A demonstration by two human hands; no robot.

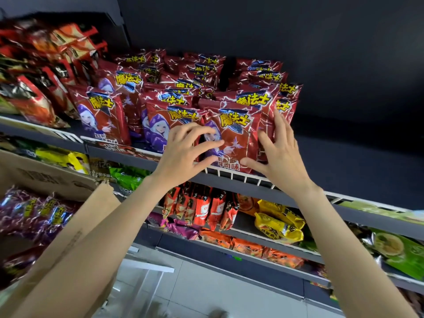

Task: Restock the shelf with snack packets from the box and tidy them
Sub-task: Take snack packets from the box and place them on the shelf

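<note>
Rows of red snack packets stand upright on the upper shelf [241, 177], behind its white wire rail. My left hand [188, 145] rests with spread, slightly bent fingers on the left side of the front red packet [236, 134], thumb near its bottom edge. My right hand [277, 154] lies with straight fingers along that packet's right edge, thumb at its lower corner. Neither hand lifts the packet. At the lower left is the open cardboard box [68, 226], with purple packets [34, 214] inside.
Other red and black packets [41, 88] crowd the shelf's left end. Lower shelves hold orange packets [202, 210], yellow packets [280, 223] and green packets [401, 251]. A dark wall rises behind the shelf, and pale floor tiles [195, 294] show below.
</note>
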